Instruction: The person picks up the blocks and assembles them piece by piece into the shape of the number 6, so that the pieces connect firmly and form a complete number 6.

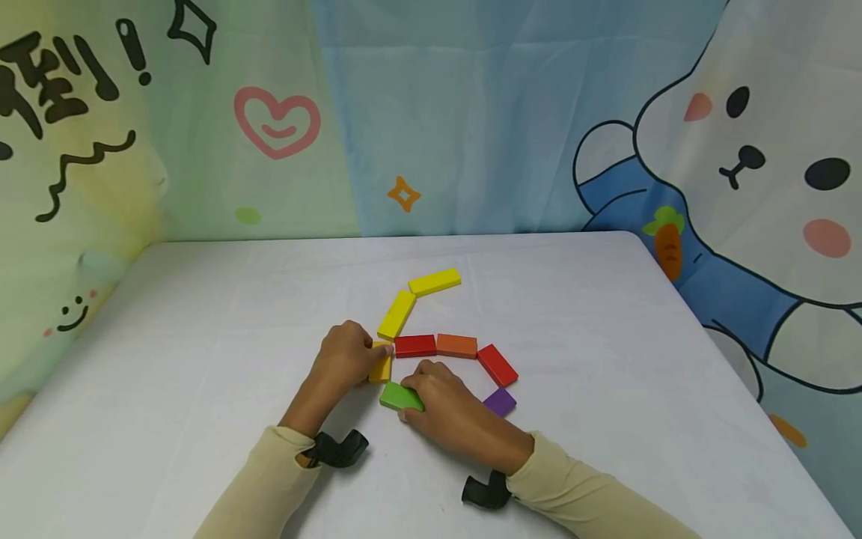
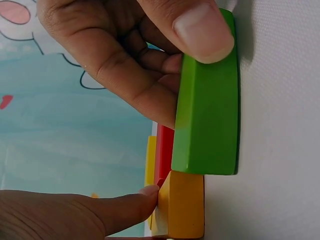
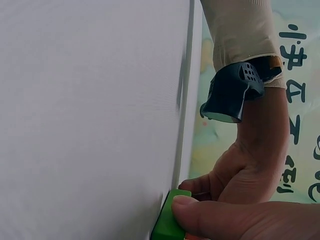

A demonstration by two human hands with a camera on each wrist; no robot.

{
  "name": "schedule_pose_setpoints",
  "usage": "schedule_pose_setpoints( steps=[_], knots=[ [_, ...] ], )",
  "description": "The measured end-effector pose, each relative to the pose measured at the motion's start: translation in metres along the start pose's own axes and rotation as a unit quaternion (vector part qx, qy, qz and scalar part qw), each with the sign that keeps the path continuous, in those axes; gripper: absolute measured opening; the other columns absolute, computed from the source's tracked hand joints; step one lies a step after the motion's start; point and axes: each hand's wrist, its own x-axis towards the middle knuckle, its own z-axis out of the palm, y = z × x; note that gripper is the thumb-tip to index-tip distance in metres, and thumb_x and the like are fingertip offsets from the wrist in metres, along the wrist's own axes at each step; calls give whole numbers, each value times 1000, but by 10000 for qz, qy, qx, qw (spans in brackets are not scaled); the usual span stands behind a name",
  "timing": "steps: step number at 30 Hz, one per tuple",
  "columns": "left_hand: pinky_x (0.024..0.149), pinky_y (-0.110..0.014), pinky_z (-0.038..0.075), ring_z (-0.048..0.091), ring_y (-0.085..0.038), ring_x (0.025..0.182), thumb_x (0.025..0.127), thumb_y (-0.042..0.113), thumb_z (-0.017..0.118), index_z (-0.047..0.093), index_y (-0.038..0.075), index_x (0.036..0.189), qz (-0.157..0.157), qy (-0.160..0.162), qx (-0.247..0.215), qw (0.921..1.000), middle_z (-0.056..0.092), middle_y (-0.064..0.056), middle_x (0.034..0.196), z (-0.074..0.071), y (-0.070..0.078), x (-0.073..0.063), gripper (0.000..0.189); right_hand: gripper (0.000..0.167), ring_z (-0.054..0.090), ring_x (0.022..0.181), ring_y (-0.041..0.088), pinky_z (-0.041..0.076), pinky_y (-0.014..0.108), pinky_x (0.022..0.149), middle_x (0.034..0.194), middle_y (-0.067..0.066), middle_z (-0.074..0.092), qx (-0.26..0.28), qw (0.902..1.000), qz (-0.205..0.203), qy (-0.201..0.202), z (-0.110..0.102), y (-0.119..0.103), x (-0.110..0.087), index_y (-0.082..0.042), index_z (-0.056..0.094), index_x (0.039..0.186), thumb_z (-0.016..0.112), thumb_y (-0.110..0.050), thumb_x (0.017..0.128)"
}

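In the head view, my left hand [image 1: 343, 358] pinches an amber-yellow block [image 1: 381, 368] that lies on the white table. My right hand [image 1: 450, 410] grips a green block [image 1: 397, 397] by its right part, with the thumb on the near side and fingers on the far side. Seen close in the left wrist view, the end of the green block [image 2: 212, 120] sits right at the end of the amber-yellow block [image 2: 186, 207]. The right thumb [image 3: 187, 212] presses along the green block [image 3: 169, 224] in the right wrist view.
Two yellow blocks [image 1: 397, 314] slant up behind the left hand. A red block [image 1: 414, 346], an orange block [image 1: 457, 346] and another red block [image 1: 497, 365] run rightward from there. A purple block [image 1: 500, 402] lies partly hidden behind my right hand. A printed curtain [image 1: 471, 135] hangs behind the table.
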Motion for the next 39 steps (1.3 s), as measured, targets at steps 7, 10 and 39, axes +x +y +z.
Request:
schedule_pose_setpoints(
  steps=[7, 10, 39],
  knots=[
    [41, -21, 41, 53, -17, 45, 88, 25, 74, 74, -3, 89, 10, -11, 82, 10000, 55, -7, 58, 0, 0, 0, 29, 37, 47, 88, 14, 45, 26, 74, 96, 1, 54, 120, 9998, 108, 85, 1, -2, 0, 0, 67, 116, 77, -19, 85],
    [41, -21, 40, 52, -17, 45, 88, 25, 74, 74, -3, 88, 16, -8, 112, 9999, 55, -7, 58, 0, 1, 0, 28, 37, 47, 89, 14, 46, 26, 75, 96, 1, 54, 154, 9996, 224, 60, 2, -3, 0, -1, 67, 115, 77, -19, 85],
    [43, -22, 33, 45, -15, 49, 88, 23, 74, 75, -1, 84, 236, 220, 139, 9994, 49, -3, 56, 4, 0, 1, 25, 33, 47, 89, 15, 45, 26, 73, 94, 0, 55, 357, 9990, 223, 116, 2, -2, 1, -2, 66, 109, 78, -19, 84]
  ],
)
